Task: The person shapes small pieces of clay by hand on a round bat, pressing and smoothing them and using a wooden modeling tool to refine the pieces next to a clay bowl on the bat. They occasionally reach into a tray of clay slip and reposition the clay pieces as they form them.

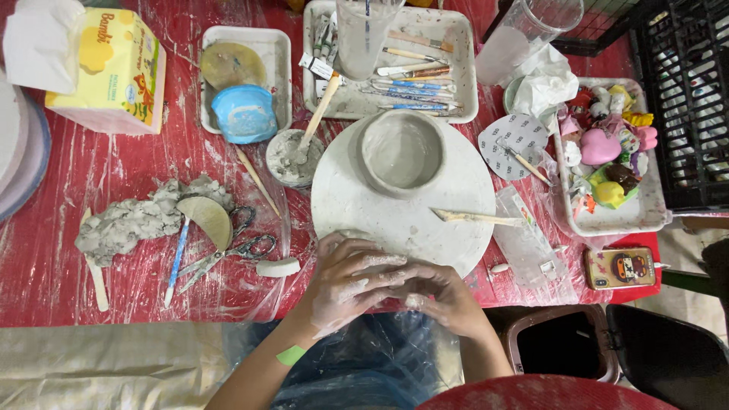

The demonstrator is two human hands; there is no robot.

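Head view: both hands, left (pixel 345 282) and right (pixel 440 298), fingers closed on a clay lump (pixel 395 275) at the surface's near edge, pressing it into shape.

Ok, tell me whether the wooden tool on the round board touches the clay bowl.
Apart. In the head view the wooden modelling tool lies flat on the round white board, with a bare strip of board showing between it and the clay bowl.
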